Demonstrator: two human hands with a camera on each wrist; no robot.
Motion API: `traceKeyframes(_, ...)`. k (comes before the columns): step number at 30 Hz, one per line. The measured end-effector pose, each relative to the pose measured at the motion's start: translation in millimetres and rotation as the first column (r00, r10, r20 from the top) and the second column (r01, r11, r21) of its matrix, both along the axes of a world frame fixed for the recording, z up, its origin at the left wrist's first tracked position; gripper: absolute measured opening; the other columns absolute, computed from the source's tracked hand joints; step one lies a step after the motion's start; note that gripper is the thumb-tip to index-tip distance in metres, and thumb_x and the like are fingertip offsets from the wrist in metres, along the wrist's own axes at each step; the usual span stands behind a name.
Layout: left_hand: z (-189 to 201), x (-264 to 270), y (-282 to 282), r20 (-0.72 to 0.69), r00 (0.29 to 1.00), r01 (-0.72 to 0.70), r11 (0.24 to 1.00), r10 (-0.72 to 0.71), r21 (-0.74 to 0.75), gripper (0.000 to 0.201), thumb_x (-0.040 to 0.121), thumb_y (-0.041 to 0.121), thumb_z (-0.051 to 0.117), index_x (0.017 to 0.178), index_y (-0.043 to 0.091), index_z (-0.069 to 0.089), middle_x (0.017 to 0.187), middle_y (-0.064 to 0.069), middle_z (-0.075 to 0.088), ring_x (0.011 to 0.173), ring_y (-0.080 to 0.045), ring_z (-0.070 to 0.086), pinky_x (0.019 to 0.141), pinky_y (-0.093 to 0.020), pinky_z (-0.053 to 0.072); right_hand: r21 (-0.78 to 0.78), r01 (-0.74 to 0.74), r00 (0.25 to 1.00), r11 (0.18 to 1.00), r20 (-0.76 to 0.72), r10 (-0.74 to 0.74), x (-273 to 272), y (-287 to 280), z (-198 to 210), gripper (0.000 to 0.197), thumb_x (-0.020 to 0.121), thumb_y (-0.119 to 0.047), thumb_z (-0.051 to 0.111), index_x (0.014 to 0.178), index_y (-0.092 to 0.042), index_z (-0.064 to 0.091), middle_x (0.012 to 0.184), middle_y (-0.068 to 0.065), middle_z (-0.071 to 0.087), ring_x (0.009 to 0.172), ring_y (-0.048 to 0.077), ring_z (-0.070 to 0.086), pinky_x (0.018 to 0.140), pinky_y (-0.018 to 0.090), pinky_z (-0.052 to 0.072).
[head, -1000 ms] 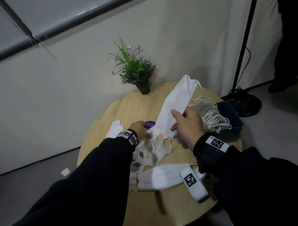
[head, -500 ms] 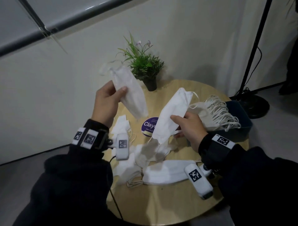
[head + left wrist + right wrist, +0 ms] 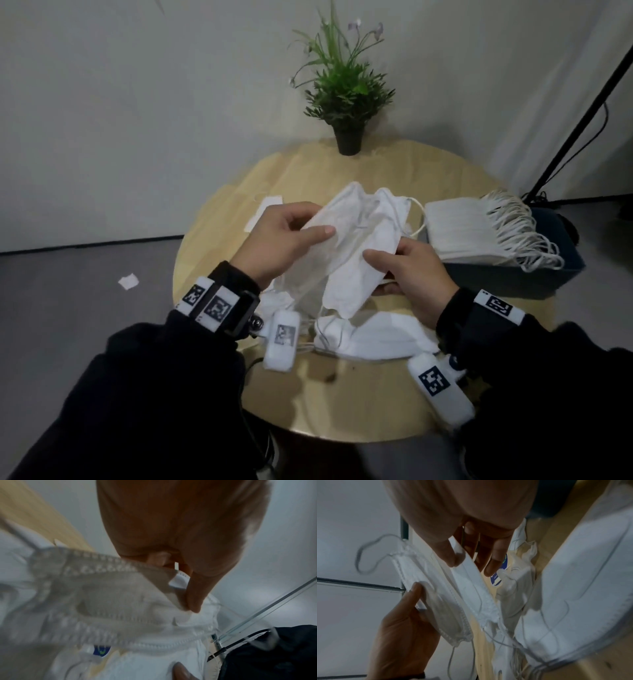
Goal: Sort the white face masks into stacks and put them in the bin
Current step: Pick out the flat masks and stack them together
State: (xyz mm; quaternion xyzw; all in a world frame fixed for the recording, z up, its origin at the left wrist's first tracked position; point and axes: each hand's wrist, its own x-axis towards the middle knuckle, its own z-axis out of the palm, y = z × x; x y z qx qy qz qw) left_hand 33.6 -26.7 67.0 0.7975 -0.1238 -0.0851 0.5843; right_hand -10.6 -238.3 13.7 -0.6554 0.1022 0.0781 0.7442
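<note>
Over the middle of the round table [image 3: 376, 171], my left hand [image 3: 308, 233] pinches one white folded mask [image 3: 318, 253] between thumb and fingers. My right hand [image 3: 376, 270] pinches a second mask [image 3: 356, 274], which lies against the first. In the right wrist view my right hand [image 3: 471, 562] grips that mask's edge [image 3: 471, 585], and the left-held mask [image 3: 440, 608] overlaps it. In the left wrist view my left hand [image 3: 176, 582] is on the blurred mask [image 3: 102, 595]. A stack of masks [image 3: 472, 233] with hanging ear loops lies in the dark blue bin [image 3: 534, 284] at the right. Loose masks [image 3: 370, 339] lie below my hands.
A potted plant [image 3: 346, 92] stands at the table's far edge by the wall. Another white mask [image 3: 263, 212] lies on the table beyond my left hand. A scrap of paper [image 3: 128, 281] is on the floor to the left. A black stand pole [image 3: 582, 113] rises at the right.
My left hand picked a mask off the table, lifted it high to the left, then brought it down against the mask in my right hand. My head has tilted down.
</note>
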Motion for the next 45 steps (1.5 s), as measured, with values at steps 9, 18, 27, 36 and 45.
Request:
traceKeyframes(9, -20, 4, -14, -0.196, 0.978, 0.069, 0.997, -0.076, -0.041, 0.012, 0.098, 0.014, 0.069, 0.108, 0.013, 0.075, 0.102, -0.010, 0.079, 0.086, -0.025, 0.074, 0.080, -0.044, 0.060, 0.090, -0.107, 0.992, 0.990, -0.051, 0.112, -6, 18, -6, 0.023, 0.096, -0.011, 0.072, 0.118, -0.008, 0.073, 0.109, 0.012, 0.080, 0.095, 0.034, 0.078, 0.071, 0.040, 0.067)
traceKeyframes(18, -16, 3, -10, -0.197, 0.966, 0.179, 0.983, -0.169, 0.037, 0.058, 0.085, 0.002, 0.081, 0.133, 0.028, 0.065, 0.107, -0.005, 0.079, 0.087, -0.020, 0.076, 0.071, -0.030, 0.059, 0.182, 0.055, 0.995, 0.982, -0.093, -0.038, -1, 3, 0, 0.024, 0.100, -0.028, 0.064, 0.114, -0.010, 0.071, 0.103, 0.013, 0.079, 0.083, 0.034, 0.078, 0.067, 0.044, 0.063)
traceKeyframes(27, -22, 9, 6, -0.226, 0.948, 0.289, 0.900, -0.222, 0.326, 0.010, 0.081, 0.021, 0.088, 0.089, 0.023, 0.083, 0.090, -0.003, 0.079, 0.081, -0.022, 0.073, 0.075, -0.037, 0.060, 0.282, 0.105, 0.987, 0.954, -0.149, -0.064, 7, -37, 11, 0.039, 0.096, -0.016, 0.049, 0.057, -0.016, 0.046, 0.067, 0.013, 0.059, 0.061, 0.026, 0.058, 0.066, 0.038, 0.054)
traceKeyframes(36, -31, 7, -3, -0.073, 0.975, 0.211, 0.758, -0.212, 0.617, 0.017, 0.079, 0.026, 0.087, 0.084, 0.030, 0.071, 0.084, 0.010, 0.073, 0.074, -0.003, 0.064, 0.067, -0.025, 0.047, -0.132, -0.284, 0.947, 0.950, 0.119, 0.300, -13, -36, 12, 0.027, 0.098, -0.020, 0.060, 0.092, -0.003, 0.080, 0.065, 0.007, 0.054, 0.061, 0.013, 0.046, 0.058, 0.026, 0.035)
traceKeyframes(45, -31, 1, -13, 0.018, 0.964, 0.198, 0.760, -0.266, 0.619, 0.019, 0.080, 0.027, 0.083, 0.098, 0.025, 0.076, 0.091, 0.005, 0.074, 0.086, -0.012, 0.067, 0.079, -0.032, 0.053, -0.439, -0.179, 0.957, 0.880, 0.129, 0.260, -18, -18, -12, 0.010, 0.082, -0.020, 0.085, 0.076, -0.014, 0.079, 0.077, -0.002, 0.074, 0.074, 0.008, 0.063, 0.075, 0.033, 0.051)
